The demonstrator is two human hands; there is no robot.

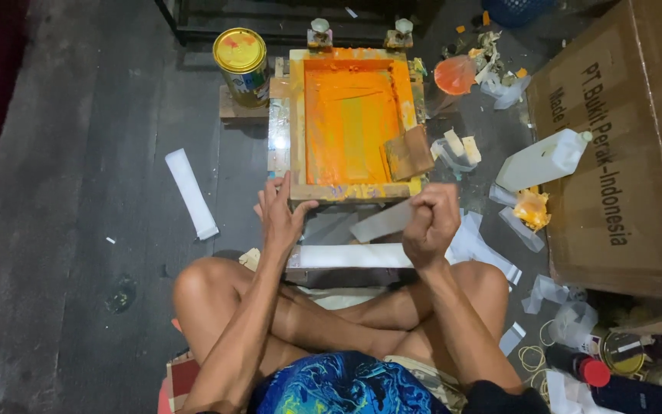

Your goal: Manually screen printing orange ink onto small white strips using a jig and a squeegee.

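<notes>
The right hand (430,224) is curled over one end of a pale strip (381,221) — that end is hidden in the fist. The cardboard box (622,146) runs off the right edge. A blue basket (516,9) is cut by the top edge — its contents cannot be told. Scraps beside the orange-stained screen frame (352,123) are too small to identify.

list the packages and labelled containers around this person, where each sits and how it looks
Cardboard box: right side, large, brown, dark print down its side.
Paint can: upper left of the orange printing frame, round, yellow lid, printed wrap.
Plastic jug: against the box, white, lying tilted.
Small tin: lower right, round, yellowish lid.
</notes>
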